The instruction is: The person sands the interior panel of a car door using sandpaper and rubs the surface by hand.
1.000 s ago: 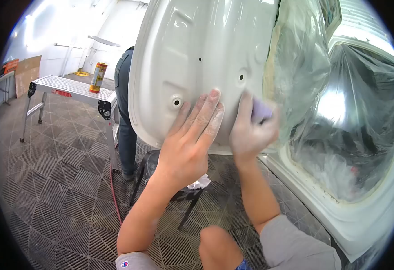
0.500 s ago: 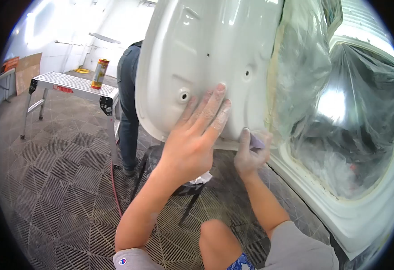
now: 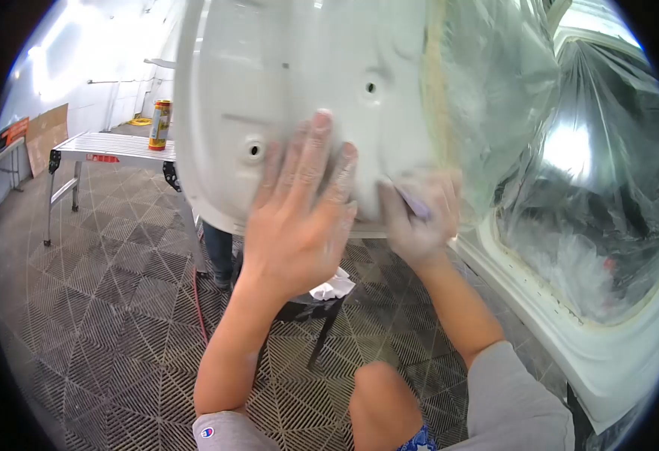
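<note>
The right hand [image 3: 423, 225] pinches a purple pad [image 3: 414, 201] whose long axis slopes down to the right; the left hand [image 3: 292, 222], fingers spread and gripping nothing, rests to the pad's left. Just beyond both hangs the white panel [image 3: 337, 83], the right hand nearer the plastic sheet [image 3: 495, 113]; farther back, a bench [image 3: 111, 145]

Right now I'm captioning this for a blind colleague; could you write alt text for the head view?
A left hand rests spread against a white panel while the right hand, blurred, holds a purple pad near the panel's lower edge. Plastic sheeting hangs at picture right; a metal work platform bearing a canister stands at picture left.
</note>
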### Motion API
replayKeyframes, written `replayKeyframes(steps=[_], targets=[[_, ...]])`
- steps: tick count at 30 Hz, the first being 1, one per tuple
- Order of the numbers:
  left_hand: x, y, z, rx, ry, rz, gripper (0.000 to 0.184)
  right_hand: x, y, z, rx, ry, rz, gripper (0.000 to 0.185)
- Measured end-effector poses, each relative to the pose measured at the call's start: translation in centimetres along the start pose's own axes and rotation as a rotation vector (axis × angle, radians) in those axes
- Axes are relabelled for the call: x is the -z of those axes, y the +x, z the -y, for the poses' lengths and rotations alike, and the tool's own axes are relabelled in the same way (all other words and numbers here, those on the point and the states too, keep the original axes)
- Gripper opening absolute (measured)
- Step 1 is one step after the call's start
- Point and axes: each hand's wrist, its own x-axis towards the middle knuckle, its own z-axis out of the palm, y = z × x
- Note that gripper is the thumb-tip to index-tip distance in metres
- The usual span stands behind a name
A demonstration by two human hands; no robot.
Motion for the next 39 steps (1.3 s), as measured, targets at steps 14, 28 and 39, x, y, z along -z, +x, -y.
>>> replayKeyframes(steps=[14,28,39], targets=[[-1.8,0.4,0.0,-0.027,0.231,-0.045,0.063,0.0,-1.3,-1.5,0.080,0.098,-0.041,0.034],[-8.4,-7.1,-5.1,-0.343,0.073,0.389,0.042,8.3,-6.5,-2.5,-0.079,-0.089,-0.041,0.029],[-2.3,-0.2,-0.4,-0.247,0.148,-0.317,0.046,0.2,-6.6,0.2,-0.164,-0.251,0.130,0.049]])
